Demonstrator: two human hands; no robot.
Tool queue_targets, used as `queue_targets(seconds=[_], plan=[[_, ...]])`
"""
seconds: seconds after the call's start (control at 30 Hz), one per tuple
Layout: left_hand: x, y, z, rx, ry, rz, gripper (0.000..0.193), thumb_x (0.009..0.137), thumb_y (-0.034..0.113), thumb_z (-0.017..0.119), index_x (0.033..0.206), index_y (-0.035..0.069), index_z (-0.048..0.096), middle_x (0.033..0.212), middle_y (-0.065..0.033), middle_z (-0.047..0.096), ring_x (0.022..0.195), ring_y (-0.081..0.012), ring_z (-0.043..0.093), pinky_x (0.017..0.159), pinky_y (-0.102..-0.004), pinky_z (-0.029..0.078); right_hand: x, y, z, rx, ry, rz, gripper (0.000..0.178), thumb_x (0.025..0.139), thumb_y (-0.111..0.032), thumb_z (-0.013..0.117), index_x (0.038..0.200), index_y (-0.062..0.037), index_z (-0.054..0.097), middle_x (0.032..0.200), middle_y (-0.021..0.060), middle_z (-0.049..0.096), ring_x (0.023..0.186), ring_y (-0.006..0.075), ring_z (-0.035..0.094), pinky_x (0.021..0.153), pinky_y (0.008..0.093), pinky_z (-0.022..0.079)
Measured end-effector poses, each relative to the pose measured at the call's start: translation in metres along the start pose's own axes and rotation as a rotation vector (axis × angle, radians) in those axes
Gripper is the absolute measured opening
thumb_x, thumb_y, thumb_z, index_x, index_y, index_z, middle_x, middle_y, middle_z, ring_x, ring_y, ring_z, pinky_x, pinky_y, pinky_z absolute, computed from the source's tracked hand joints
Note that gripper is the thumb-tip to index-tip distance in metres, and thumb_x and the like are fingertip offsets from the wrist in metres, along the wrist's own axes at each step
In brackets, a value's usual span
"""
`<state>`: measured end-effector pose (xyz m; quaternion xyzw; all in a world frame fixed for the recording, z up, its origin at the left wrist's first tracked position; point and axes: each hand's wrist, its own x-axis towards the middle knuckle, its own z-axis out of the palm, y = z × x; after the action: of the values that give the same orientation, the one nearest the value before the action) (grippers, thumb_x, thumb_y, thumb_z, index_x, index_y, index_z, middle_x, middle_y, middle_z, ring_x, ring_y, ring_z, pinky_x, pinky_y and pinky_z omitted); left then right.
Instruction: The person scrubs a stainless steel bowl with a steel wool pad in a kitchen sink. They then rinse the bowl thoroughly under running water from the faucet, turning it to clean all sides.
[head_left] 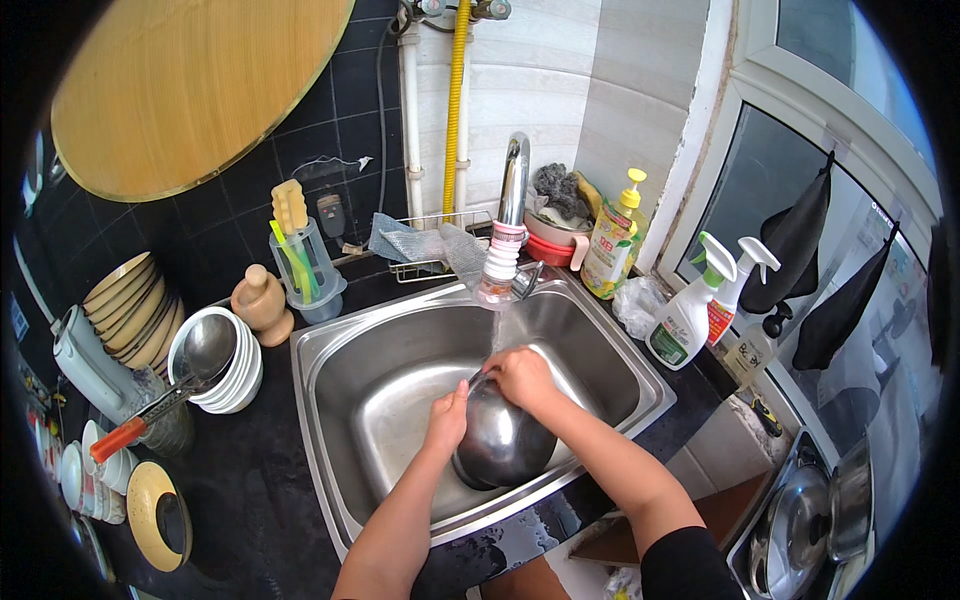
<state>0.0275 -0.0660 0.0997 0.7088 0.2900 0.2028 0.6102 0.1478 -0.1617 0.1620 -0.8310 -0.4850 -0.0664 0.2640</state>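
A rounded stainless steel bowl [508, 440] is tilted inside the metal sink [375, 430], its curved outer side toward me. My left hand [448, 418] is closed on the bowl's upper left edge, thumb pointing up. At the top edge my right hand [522, 378] is closed, its fingers bent over the rim; whether it holds a cloth there is hidden. Just beyond my hands a thin stream of water [496, 330] falls from the chrome faucet [513, 180], which has a pink and white nozzle.
White stacked bowls [240, 375] with a ladle [208, 348] and a wooden mortar [262, 310] stand left of the sink. A pump bottle [612, 245] and spray bottles [690, 315] line the right back. Pots [800, 520] sit at the lower right.
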Motion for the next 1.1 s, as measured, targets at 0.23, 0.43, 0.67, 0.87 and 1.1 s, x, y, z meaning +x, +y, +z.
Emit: queue_targets(seconds=[0.23, 0.43, 0.67, 0.87, 1.1], plan=[[0.0, 0.001, 0.001, -0.045, 0.038, 0.053, 0.056, 0.093, 0.045, 0.04, 0.077, -0.005, 0.057, 0.066, -0.0082, 0.053, 0.067, -0.0142, 0.046, 0.067, -0.0324, 0.041, -0.01, -0.03, 0.002, 0.131, -0.017, -0.175, 0.029, 0.065, -0.011, 0.07, 0.084, -0.0079, 0.048, 0.07, 0.0143, 0.057, 0.071, 0.034, 0.058, 0.065, 0.0419, 0.047], [0.004, 0.002, 0.003, 0.025, 0.016, 0.034, 0.056, 0.093, 0.044, 0.038, 0.075, -0.006, 0.055, 0.062, -0.0111, 0.051, 0.065, -0.0155, 0.046, 0.065, -0.0342, 0.041, 0.001, -0.007, 0.001, 0.064, 0.108, 0.005, 0.027, 0.065, -0.007, 0.068, 0.083, -0.0072, 0.048, 0.068, 0.0138, 0.057, 0.071, 0.034, 0.057, 0.064, 0.0424, 0.046], [0.006, -0.005, 0.005, -0.02, 0.047, 0.062, 0.057, 0.094, 0.044, 0.037, 0.072, -0.006, 0.052, 0.062, -0.0115, 0.05, 0.064, -0.0163, 0.044, 0.065, -0.0342, 0.041, 0.002, -0.021, -0.001, 0.051, 0.092, -0.042, 0.02, 0.069, -0.004, 0.063, 0.082, -0.0063, 0.048, 0.069, 0.0166, 0.056, 0.069, 0.0355, 0.057, 0.063, 0.0444, 0.045], [0.009, -0.011, 0.008, -0.12, 0.159, 0.182, 0.057, 0.094, 0.044, 0.037, 0.068, -0.005, 0.047, 0.06, -0.0088, 0.045, 0.063, -0.0156, 0.041, 0.064, -0.0347, 0.04, -0.001, -0.036, 0.012, 0.126, 0.102, -0.205, 0.017, 0.069, -0.005, 0.062, 0.078, -0.0053, 0.048, 0.067, 0.0163, 0.056, 0.067, 0.0359, 0.057, 0.061, 0.044, 0.045], [0.001, 0.012, 0.003, 0.062, 0.038, 0.075, 0.057, 0.093, 0.044, 0.037, 0.066, -0.004, 0.049, 0.058, -0.0093, 0.048, 0.06, -0.0154, 0.042, 0.061, -0.0362, 0.04, 0.01, 0.0, 0.005, 0.027, 0.11, 0.054, 0.017, 0.068, -0.006, 0.063, 0.079, -0.0063, 0.049, 0.068, 0.0165, 0.057, 0.069, 0.0352, 0.058, 0.062, 0.0436, 0.046]])
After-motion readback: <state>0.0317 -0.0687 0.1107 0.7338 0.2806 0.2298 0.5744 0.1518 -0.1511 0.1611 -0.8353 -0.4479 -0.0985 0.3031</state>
